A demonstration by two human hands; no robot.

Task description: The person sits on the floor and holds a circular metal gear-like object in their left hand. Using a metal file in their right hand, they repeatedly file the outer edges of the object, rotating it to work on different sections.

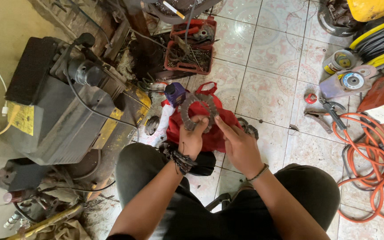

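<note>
Clutch plate ring (198,110) held up over a red bag (210,129) between the person's knees.

One ring, toothed around its rim, faces the camera nearly flat, so it has no long axis. The left hand (191,138) grips its lower edge, thumb on the front; the right hand (241,146) lies open with fingers stretched toward the ring's lower right edge. A purple bottle (175,93) stands just left of it. Open tiled floor (263,89) lies beyond and to the right; a dark machine (63,111) crowds the left, and one red tray (192,44) sits further off.
</note>
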